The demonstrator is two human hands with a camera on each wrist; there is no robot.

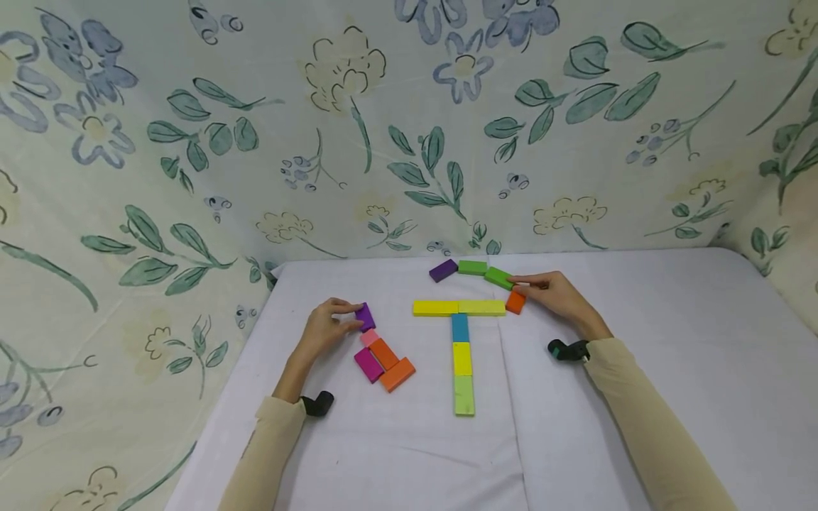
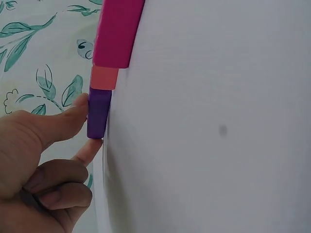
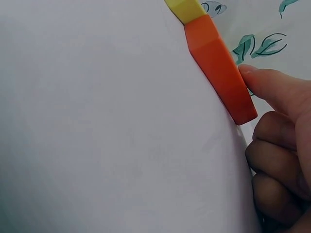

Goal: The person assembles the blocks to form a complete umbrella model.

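On the left of the head view, my left hand [image 1: 324, 328] pinches a purple block [image 1: 365, 317] between thumb and index finger. In the left wrist view, that purple block [image 2: 99, 114] meets a pink block [image 2: 104, 77], with a magenta block [image 2: 116, 34] beyond. My right hand [image 1: 554, 294] holds an orange block [image 1: 515, 301] at its outer end; its index fingertip lies by the end of a green block [image 1: 498, 277]. In the right wrist view, the thumb touches the orange block's [image 3: 221, 70] side; the other fingers are curled, and the index finger is mostly hidden.
Yellow blocks [image 1: 436, 308] form the bar of a T, with a blue block [image 1: 460, 328] in its stem. Another green block [image 1: 472, 267] and a dark purple block [image 1: 443, 270] arc behind. Orange blocks [image 1: 397, 375] lie left of the stem. A white cloth [image 1: 409, 461] covers the table.
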